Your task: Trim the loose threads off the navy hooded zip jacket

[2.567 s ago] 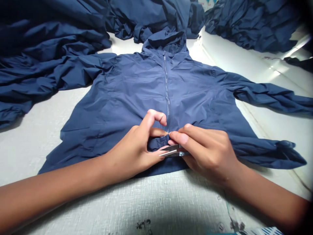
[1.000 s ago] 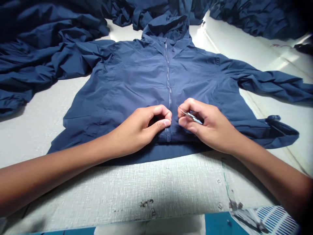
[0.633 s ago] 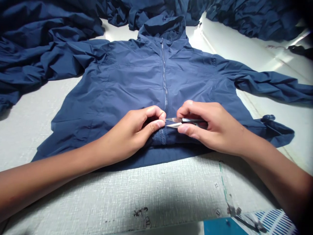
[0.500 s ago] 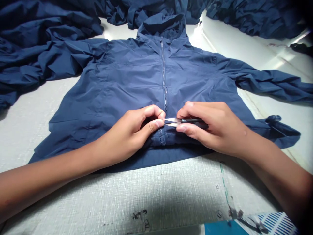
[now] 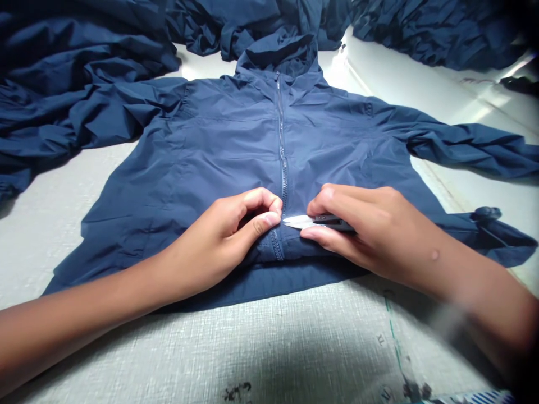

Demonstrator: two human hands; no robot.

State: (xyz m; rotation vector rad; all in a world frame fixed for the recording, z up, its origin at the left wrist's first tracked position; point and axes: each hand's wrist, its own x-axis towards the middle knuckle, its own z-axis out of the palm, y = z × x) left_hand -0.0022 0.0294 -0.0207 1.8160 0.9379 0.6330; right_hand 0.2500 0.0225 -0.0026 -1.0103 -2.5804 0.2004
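A navy hooded jacket point(image 5: 219, 146) lies front up on the table, zipped, sleeves spread to both sides. My left hand point(image 5: 229, 233) is closed in a pinch just left of the zipper point(image 5: 281, 163), low on the jacket front; what it pinches is too small to see. My right hand point(image 5: 366, 230) grips small metal thread snips point(image 5: 309, 221), blades pointing left at the pinch, right by the zipper. The hem is folded under both hands.
Heaps of the same navy jackets lie at the left point(image 5: 63, 78) and along the back point(image 5: 425, 28). The table top point(image 5: 273, 348) is pale woven cloth with ink marks. A white raised surface point(image 5: 421, 84) runs at the right.
The snips swung from pointing up-left to lying level, their tips moved to my left fingertips. Both hands stayed at the lower zipper; the view shifted slightly.
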